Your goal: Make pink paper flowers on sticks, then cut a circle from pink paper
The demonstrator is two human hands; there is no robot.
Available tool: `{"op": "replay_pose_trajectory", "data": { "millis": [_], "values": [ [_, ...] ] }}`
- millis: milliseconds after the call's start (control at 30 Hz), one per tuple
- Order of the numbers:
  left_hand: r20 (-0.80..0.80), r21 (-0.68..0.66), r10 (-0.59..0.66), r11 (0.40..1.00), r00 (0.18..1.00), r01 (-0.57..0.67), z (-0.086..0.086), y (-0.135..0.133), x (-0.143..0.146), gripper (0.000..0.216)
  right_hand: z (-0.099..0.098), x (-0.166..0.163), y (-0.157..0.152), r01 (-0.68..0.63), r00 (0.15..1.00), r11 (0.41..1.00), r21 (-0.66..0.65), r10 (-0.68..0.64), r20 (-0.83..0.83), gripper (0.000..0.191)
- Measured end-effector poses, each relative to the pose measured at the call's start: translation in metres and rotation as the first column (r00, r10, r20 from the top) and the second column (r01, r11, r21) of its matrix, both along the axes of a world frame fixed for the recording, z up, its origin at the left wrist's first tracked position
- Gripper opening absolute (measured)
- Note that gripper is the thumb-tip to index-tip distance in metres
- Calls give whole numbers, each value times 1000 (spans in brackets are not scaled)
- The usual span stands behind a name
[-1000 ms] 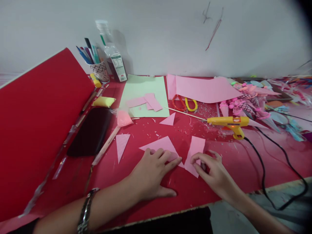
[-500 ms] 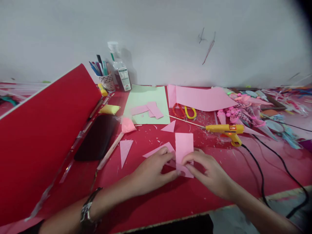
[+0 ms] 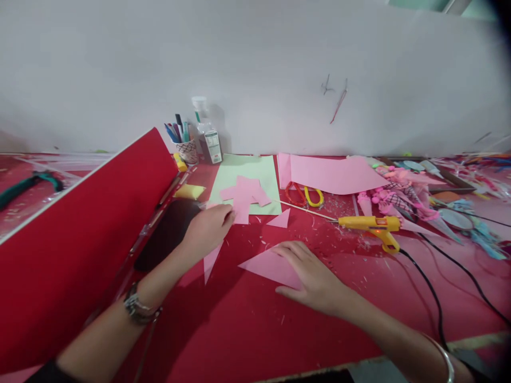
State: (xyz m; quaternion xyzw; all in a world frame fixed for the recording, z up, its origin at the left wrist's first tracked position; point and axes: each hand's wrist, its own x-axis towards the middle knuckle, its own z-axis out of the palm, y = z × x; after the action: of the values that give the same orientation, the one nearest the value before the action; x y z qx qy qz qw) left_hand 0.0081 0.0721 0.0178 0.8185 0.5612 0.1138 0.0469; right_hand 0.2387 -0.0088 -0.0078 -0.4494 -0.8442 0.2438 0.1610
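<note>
My left hand (image 3: 208, 229) is closed at the left edge of a pink paper piece (image 3: 241, 211). That piece overlaps other pink cut pieces (image 3: 261, 196) on a pale green sheet (image 3: 223, 169). Its fingertips are partly hidden. My right hand (image 3: 313, 279) rests over the right end of a large pink paper triangle (image 3: 267, 267), thumb and fingers spread apart. One small pink triangle (image 3: 280, 219) lies above it on the red table. Another pink triangle (image 3: 211, 263) sits below my left wrist, partly covered.
A yellow glue gun (image 3: 369, 223) with a black cord (image 3: 429, 298) lies to the right. Scissors with red and yellow handles (image 3: 314, 197) sit under a pink sheet (image 3: 335, 173). Leftward are a leaning red board (image 3: 88, 234), dark phone-like slab (image 3: 159, 247), pen cup (image 3: 187, 151) and bottle (image 3: 211, 143).
My left hand has moved up and left, and the pink rectangular piece has gone from between my hands onto the pieces at the green sheet. My right hand has opened over the large triangle.
</note>
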Motion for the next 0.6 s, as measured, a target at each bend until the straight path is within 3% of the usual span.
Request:
{"op": "replay_pose_trajectory", "data": {
  "millis": [133,267,333,433,500,600],
  "values": [
    [-204,112,9,994,979,14,-3,19,6,32,-6,-3,0,37,997,999,-3,-37,74,68],
    [-182,178,114,981,977,-81,-6,26,17,36,-7,-3,1,52,997,999,-6,-52,56,67],
    [-131,196,106,978,986,-79,-5,22,21,50,-6,-3,1,40,999,999,-18,-39,29,64],
    [-71,94,-129,986,989,135,-4,3,25,59,-7,-3,1,32,999,999,-43,-33,-14,65],
    [-28,-32,-277,961,960,276,-6,-15,27,60,-7,-4,1,57,998,998,-40,-59,-32,69],
    [15,-200,-347,918,938,343,-15,-41,30,64,-8,-5,0,79,995,996,-35,-81,-51,69]
  ]
}}
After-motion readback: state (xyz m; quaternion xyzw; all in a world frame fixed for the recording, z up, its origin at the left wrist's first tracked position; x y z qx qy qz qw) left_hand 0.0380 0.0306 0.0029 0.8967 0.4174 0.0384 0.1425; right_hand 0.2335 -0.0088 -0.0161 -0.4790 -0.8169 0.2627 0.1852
